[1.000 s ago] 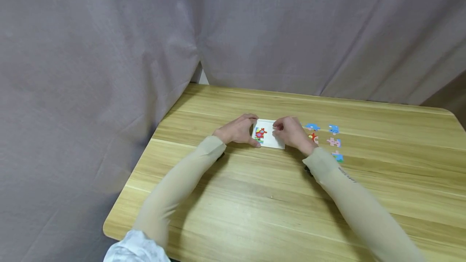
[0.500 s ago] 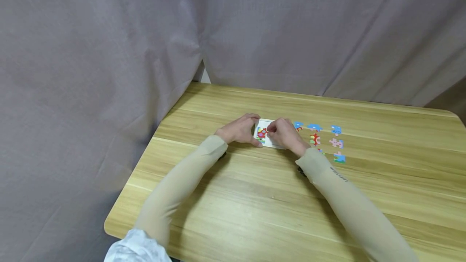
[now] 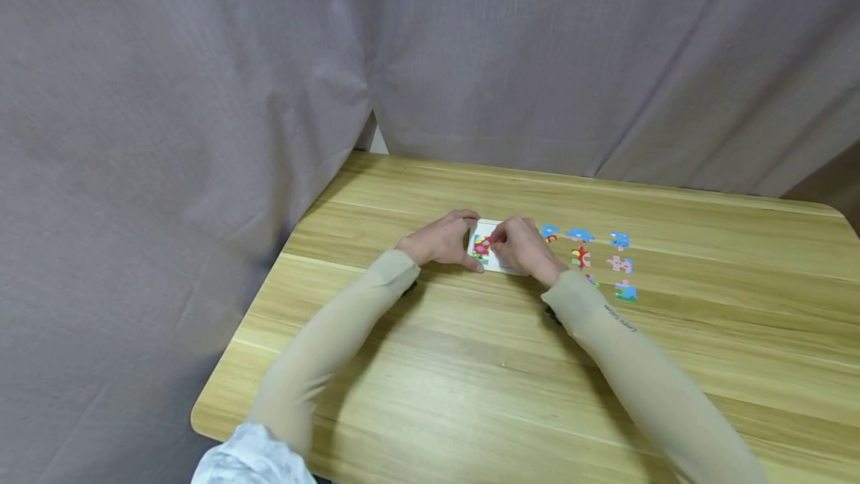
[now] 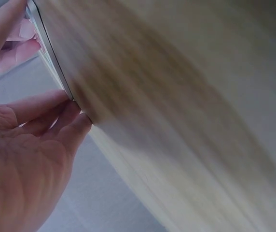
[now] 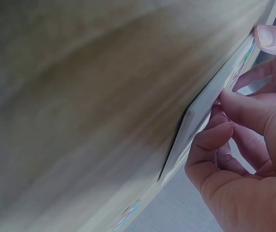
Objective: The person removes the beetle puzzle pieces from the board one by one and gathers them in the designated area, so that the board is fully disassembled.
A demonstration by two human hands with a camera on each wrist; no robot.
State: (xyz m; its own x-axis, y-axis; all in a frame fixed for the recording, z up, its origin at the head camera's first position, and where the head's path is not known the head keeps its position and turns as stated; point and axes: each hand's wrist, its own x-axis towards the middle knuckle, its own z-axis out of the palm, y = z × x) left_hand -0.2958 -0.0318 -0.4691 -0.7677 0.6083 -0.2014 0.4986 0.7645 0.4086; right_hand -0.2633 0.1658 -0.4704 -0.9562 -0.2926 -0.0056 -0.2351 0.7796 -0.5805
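A white puzzle board (image 3: pixel 493 265) lies on the wooden table, coloured puzzle pieces (image 3: pixel 481 246) in red, blue and green fitted at its left end. My left hand (image 3: pixel 445 239) grips the board's left end, thumb at the near corner and fingers at the far one; the left wrist view shows fingertips against its edge. Over the middle of the board, my right hand (image 3: pixel 526 246) has thumb and fingers pinched together right beside the red piece. Those fingertips largely hide the puzzle piece between them. In the right wrist view, the thumb reaches down close to the board's surface (image 5: pixel 203 104).
Right of the board lie several loose puzzle pieces in rough rows, among them a blue one (image 3: pixel 579 234), a red one (image 3: pixel 581 258) and a pink one (image 3: pixel 620 264). Grey curtains (image 3: pixel 497 58) hang behind and left of the table (image 3: pixel 437 364).
My right hand has moved left across the board to the fitted red piece, uncovering more loose pieces on the right. My left hand keeps its grip; in the last half second little has moved.
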